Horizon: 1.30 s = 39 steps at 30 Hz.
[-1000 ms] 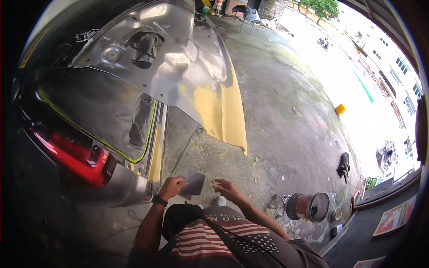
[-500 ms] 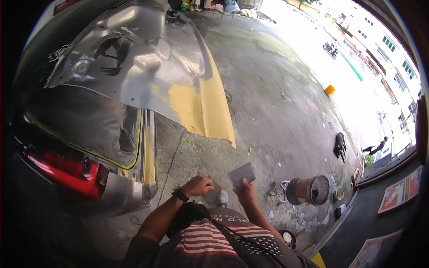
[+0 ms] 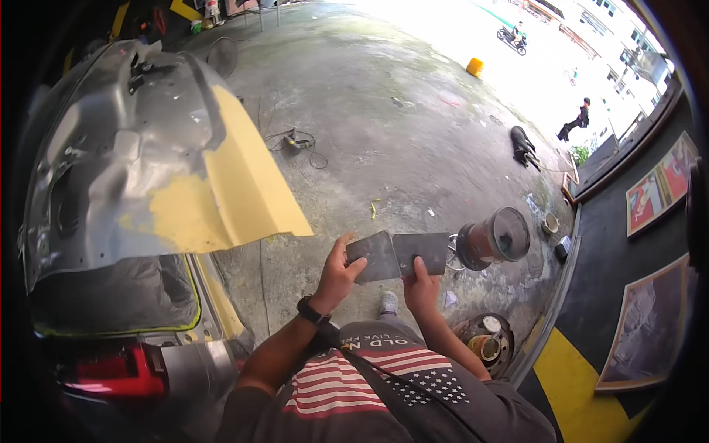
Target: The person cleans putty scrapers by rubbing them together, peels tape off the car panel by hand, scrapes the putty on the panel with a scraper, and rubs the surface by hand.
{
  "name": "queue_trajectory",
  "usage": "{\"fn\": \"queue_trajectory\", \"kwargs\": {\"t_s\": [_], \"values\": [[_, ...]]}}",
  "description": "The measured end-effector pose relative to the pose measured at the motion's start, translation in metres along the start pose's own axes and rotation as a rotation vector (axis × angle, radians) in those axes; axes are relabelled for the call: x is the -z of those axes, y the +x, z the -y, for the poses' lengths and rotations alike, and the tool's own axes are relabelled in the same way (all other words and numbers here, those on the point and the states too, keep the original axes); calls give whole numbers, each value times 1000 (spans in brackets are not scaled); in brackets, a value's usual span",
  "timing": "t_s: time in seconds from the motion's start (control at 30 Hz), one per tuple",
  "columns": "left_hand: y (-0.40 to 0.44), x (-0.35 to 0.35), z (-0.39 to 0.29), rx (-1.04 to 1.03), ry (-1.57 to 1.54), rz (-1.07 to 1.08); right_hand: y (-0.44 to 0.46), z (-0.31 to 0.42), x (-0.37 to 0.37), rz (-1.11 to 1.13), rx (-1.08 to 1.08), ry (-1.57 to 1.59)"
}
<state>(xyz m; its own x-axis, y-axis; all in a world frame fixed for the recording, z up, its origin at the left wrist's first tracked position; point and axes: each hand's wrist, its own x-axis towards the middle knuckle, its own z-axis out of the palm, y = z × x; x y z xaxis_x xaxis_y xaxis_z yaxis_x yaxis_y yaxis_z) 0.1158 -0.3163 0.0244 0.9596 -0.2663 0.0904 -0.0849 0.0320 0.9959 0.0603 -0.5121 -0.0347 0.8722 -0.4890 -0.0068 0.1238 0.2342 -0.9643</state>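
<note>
In front of my chest, my left hand pinches a grey rectangular piece of sandpaper by its left side, thumb on top. My right hand grips a darker piece of sandpaper from below, its thumb pressed on the face. The two pieces meet edge to edge or slightly overlap; I cannot tell which. Left of my hands is a bare metal car panel with yellowish filler along its edge and corner. Fingers behind both pieces are mostly hidden.
Below the panel are masked glass and a red tail light. A large drum-like container stands right of my hands, with a wheel rim nearer me. A corded tool lies on the concrete. A person is far right.
My view has turned right, so the car panel sits further left. Both hands have risen and come together, bringing the two pieces of sandpaper side by side.
</note>
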Motion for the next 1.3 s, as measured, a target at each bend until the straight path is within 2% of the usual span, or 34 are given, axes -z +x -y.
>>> {"fn": "queue_trajectory", "kwargs": {"t_s": [0.07, 0.13, 0.2, 0.27, 0.3, 0.33, 0.37, 0.4, 0.43, 0.47, 0.5, 0.6, 0.63, 0.67, 0.7, 0.73, 0.77, 0.8, 0.83, 0.87, 0.9, 0.93, 1.0, 1.07, 1.1, 1.13, 1.2, 1.27, 1.3], "values": [[14, -20, 8, 81, -257, 13, 10, -20, 18, -47, 41, -99], [25, -36, 11, 109, -217, 30, 19, -13, 18, -89, 78, -197], [40, -53, 12, 132, -171, 39, 28, 3, 13, -23, 298, -347], [59, -68, 10, 282, -50, 75, 43, 8, 30, 32, 176, -330], [72, -76, 20, 267, -44, 85, 57, 7, 40, 83, 130, -344], [87, -79, 36, 332, -40, 112, 72, 25, 39, 127, 134, -229], [101, -89, 43, 285, -67, 55, 89, 36, 38, 170, 164, -97], [112, -97, 39, 270, -125, 26, 110, 23, 48, 92, 99, -115], [125, -108, 42, 223, -267, 6, 126, 35, 45, 102, 2, 10], [141, -120, 51, 226, -412, 12, 151, 15, 56, 18, -7, -9], [154, -126, 45, 265, -496, 100, 170, 13, 62, 62, -1, -26], [199, -170, 67, 144, -535, 67, 228, 25, 82, 255, 16, -155], [213, -181, 76, 144, -535, 26, 246, 29, 87, 220, 30, -261], [227, -187, 86, 109, -370, -43, 266, 34, 85, 258, 190, -294], [238, -192, 93, 79, -206, -107, 282, 40, 93, 252, 191, -421], [250, -192, 92, 78, -207, -142, 302, 42, 101, 247, 200, -549], [263, -190, 90, -88, 9, -200, 325, 38, 108, 260, 234, -597], [274, -189, 91, -243, 230, -255, 338, 39, 106, 297, 232, -600], [290, -191, 97, -310, 310, -288, 350, 40, 104, 344, 300, -659], [305, -196, 103, -301, 317, -317, 361, 42, 99, 391, 369, -712], [318, -198, 90, -178, 176, -275, 363, 54, 88, 534, 339, -667], [329, -200, 77, -60, 31, -230, 364, 55, 74, 561, 336, -663], [353, -201, 76, -128, 111, -258, 368, 57, 44, 607, 517, -509], [383, -201, 95, -182, -30, -36, 390, 55, 21, 654, 515, -500], [394, -199, 102, -335, 167, -97, 409, 49, 13, 596, 443, -460], [402, -197, 89, -334, 158, -107, 428, 46, 4, 537, 374, -425], [426, -187, 61, -187, 82, -71, 453, 56, -20, 529, 368, -450], [465, -179, 73, -257, 138, -131, 462, 66, -45, 586, 525, -399], [483, -173, 73, -259, -14, -137, 469, 58, -60, 548, 707, -350]]}}
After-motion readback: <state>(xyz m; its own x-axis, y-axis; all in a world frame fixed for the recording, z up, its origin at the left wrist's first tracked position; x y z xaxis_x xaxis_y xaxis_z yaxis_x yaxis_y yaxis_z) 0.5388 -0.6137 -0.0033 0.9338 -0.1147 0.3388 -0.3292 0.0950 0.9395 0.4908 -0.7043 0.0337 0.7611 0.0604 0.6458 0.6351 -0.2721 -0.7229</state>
